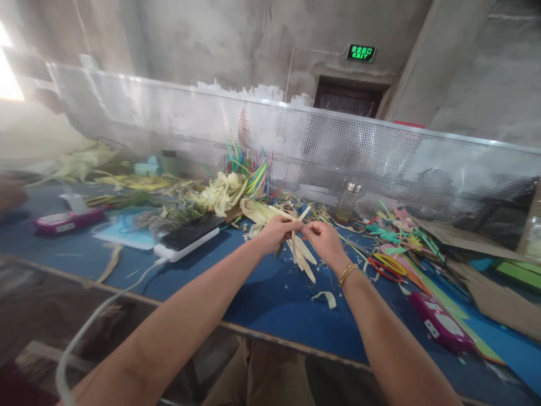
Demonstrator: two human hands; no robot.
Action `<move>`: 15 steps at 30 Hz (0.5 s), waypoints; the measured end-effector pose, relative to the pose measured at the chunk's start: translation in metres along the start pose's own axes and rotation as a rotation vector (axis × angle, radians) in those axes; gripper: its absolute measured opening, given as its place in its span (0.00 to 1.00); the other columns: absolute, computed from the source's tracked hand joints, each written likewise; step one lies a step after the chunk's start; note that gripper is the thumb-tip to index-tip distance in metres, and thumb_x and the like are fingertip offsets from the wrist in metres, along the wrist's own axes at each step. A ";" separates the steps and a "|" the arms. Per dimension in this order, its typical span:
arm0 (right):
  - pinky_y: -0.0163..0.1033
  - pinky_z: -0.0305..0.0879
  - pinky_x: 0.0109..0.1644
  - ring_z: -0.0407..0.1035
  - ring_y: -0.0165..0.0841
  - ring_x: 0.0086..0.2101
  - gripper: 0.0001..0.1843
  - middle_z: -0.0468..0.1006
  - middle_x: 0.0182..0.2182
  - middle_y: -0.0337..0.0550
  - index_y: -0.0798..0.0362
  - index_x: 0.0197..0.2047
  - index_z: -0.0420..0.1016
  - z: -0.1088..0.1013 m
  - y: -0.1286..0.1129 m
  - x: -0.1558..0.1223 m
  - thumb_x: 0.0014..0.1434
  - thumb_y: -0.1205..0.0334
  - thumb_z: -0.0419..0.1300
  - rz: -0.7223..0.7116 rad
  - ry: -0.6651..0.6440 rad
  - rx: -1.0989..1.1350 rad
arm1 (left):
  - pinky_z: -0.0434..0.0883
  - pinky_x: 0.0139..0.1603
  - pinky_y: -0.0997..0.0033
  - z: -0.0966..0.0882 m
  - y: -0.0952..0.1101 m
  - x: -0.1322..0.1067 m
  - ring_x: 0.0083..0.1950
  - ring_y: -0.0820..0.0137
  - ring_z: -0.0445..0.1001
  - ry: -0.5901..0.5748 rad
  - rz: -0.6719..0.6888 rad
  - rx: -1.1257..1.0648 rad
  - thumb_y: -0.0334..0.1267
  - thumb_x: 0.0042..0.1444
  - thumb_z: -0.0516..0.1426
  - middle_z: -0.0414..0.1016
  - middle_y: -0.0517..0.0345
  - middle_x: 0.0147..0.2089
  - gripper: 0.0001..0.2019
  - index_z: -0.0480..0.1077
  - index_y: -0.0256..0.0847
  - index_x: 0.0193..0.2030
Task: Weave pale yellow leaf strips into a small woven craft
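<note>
At the centre, above a blue flat-topped surface (270, 310), a person's bare left hand (278, 232) and right hand (324, 239) meet at their tips. The left fingers are pinched closed on crossed, flat, cream-coloured strips of dry plant material (303, 256), whose ends fan toward five o'clock; the right fingers are drawn together at the crossing, seemingly gripping them too. A slackened pinch could let the crossing slide apart, and a hard tug might split such thin, papery pieces. From the hands, a thick white cable (98, 321) loops at eight o'clock, where a leftward elbow could snag it; a clear silver-capped bottle (350, 198) at two o'clock might tip if knocked.
</note>
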State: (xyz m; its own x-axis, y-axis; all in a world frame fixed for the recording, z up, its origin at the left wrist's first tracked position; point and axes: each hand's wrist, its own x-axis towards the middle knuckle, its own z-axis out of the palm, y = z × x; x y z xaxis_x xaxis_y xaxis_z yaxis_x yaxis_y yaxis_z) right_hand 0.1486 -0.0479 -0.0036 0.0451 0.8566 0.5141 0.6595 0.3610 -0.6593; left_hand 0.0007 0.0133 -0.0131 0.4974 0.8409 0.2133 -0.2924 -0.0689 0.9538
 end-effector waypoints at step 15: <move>0.34 0.51 0.25 0.62 0.28 0.19 0.16 0.78 0.22 0.40 0.52 0.24 0.73 -0.008 -0.002 0.001 0.53 0.49 0.58 0.037 -0.071 -0.006 | 0.50 0.19 0.75 -0.008 0.009 0.003 0.18 0.82 0.56 0.094 -0.064 0.090 0.38 0.43 0.64 0.60 0.64 0.17 0.13 0.64 0.36 0.21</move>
State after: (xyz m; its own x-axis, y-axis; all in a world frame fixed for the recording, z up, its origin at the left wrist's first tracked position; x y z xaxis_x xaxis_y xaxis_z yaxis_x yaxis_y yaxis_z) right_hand 0.1532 -0.0508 0.0028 0.0165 0.8932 0.4493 0.6630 0.3266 -0.6736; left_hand -0.0070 0.0190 -0.0055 0.4325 0.8915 0.1346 -0.1857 -0.0580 0.9809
